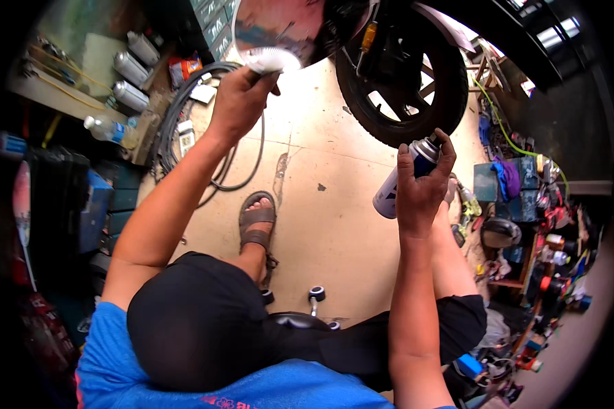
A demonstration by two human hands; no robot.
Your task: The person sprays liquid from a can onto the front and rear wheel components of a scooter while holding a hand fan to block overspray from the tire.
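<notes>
From where I stood, the work looked under way, not finished: both hands were full. The left hand [240, 102] had fingers and thumb closed on a white ribbed piece [267, 60], held up at the far left. The right hand [424, 180] was wrapped round a tilted spray can [387, 195], forefinger crooked over its top, just on the near side of a black tyre [357, 109]. I saw no spray leaving the nozzle, and couldn't tell what was done or left on the white piece.

Pale floor [320, 238] lay between the hands, giving them room. The tyre bounded it on the far side, a coiled cable [167, 136] on the left, a dark green box [484, 182] on the right.
</notes>
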